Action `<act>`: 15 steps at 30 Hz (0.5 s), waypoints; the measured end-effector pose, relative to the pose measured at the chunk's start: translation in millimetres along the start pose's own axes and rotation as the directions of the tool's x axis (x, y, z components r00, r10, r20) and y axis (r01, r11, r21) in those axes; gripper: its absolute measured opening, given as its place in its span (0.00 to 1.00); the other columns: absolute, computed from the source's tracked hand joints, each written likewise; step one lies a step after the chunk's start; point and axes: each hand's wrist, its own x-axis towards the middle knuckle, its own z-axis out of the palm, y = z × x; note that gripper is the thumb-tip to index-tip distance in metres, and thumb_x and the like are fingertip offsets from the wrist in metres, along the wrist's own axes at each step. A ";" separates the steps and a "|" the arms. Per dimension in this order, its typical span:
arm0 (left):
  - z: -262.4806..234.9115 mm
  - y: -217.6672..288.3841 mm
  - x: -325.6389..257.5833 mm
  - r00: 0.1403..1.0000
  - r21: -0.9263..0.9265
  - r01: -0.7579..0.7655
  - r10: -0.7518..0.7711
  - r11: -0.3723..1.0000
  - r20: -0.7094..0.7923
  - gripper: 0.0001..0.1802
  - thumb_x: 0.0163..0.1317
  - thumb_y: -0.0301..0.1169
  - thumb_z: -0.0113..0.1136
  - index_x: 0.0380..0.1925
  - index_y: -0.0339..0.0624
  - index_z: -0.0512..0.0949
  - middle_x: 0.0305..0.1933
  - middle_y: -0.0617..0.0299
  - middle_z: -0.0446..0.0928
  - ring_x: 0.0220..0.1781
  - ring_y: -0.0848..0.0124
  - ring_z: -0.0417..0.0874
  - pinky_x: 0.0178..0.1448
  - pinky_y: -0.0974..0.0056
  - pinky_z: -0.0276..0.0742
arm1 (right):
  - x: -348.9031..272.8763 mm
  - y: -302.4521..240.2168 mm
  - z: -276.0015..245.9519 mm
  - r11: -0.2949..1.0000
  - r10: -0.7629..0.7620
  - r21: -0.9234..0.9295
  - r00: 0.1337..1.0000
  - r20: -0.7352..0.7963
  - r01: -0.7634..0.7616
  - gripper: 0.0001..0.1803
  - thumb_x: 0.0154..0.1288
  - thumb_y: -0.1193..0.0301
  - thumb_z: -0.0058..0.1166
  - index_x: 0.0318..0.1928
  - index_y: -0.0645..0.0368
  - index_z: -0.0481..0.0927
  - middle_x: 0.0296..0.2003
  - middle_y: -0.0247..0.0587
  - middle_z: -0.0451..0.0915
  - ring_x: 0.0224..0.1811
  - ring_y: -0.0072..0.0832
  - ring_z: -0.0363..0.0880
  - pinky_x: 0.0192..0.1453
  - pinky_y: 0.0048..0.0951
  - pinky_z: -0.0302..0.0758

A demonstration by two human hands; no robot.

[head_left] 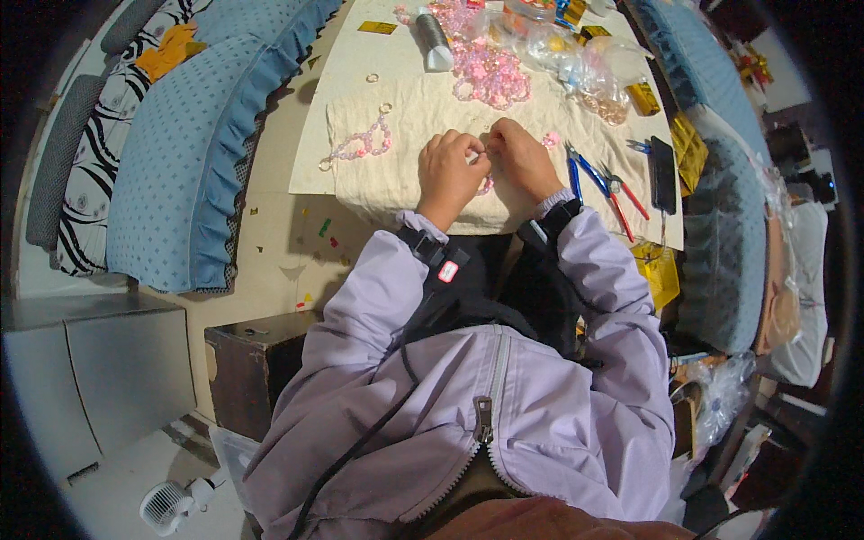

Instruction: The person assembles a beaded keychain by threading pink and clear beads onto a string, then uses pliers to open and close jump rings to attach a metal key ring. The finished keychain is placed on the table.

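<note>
My left hand [453,175] and my right hand [526,160] meet over the cream cloth [409,193], fingertips pinched close together. A short bit of pink bead strand [487,186] shows under the left fingers, which close on it. Whatever the right fingertips pinch is too small or hidden to make out. Left of my hands lies a looped pink and lilac bead strand [364,144] with gold-coloured rings at its ends. A small pink bead cluster [551,139] rests just beyond my right hand. Further right are blue-handled pliers [585,171] and red-handled pliers [619,200].
A heap of pink bead strands [490,72] lies at the far middle, beside a grey thread spool [434,43] and clear plastic bags [585,67]. A black phone [662,171] is at the table's right edge. Blue-covered sofas [184,153] flank the table.
</note>
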 end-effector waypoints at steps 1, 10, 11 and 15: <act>-0.2 0.5 -0.1 1.000 0.005 0.000 0.000 1.000 -0.005 0.05 0.51 0.34 0.70 0.27 0.51 0.83 0.34 0.66 0.79 0.43 0.61 0.79 0.51 0.54 0.72 | -1.8 -0.3 0.7 0.997 0.047 0.062 0.999 -0.002 -0.047 0.08 0.64 0.71 0.59 0.41 0.57 0.74 0.37 0.47 0.81 0.40 0.44 0.83 0.42 0.40 0.77; -1.4 -0.7 1.6 1.000 -0.067 -0.016 0.015 0.998 -0.017 0.07 0.59 0.38 0.69 0.34 0.50 0.87 0.36 0.65 0.83 0.42 0.62 0.81 0.51 0.55 0.74 | -7.3 -0.1 16.9 0.839 0.284 0.492 0.958 -0.029 -0.234 0.06 0.80 0.70 0.48 0.43 0.58 0.72 0.33 0.30 0.73 0.36 0.18 0.70 0.42 0.23 0.71; -1.4 -1.3 1.9 1.000 -0.078 -0.008 0.007 0.997 -0.011 0.08 0.60 0.39 0.69 0.34 0.50 0.88 0.37 0.65 0.83 0.42 0.62 0.82 0.51 0.55 0.74 | -8.0 0.0 16.8 0.842 0.250 0.504 0.967 -0.049 -0.193 0.07 0.80 0.69 0.48 0.43 0.58 0.72 0.33 0.30 0.73 0.36 0.18 0.70 0.42 0.23 0.70; -0.6 -1.8 3.2 0.997 -0.114 0.069 -0.064 0.991 0.053 0.07 0.60 0.40 0.67 0.32 0.53 0.87 0.40 0.67 0.85 0.48 0.59 0.81 0.58 0.54 0.71 | -11.2 3.2 12.0 0.883 0.214 0.437 0.975 -0.050 -0.172 0.10 0.81 0.65 0.50 0.43 0.59 0.72 0.32 0.29 0.72 0.35 0.17 0.69 0.41 0.23 0.70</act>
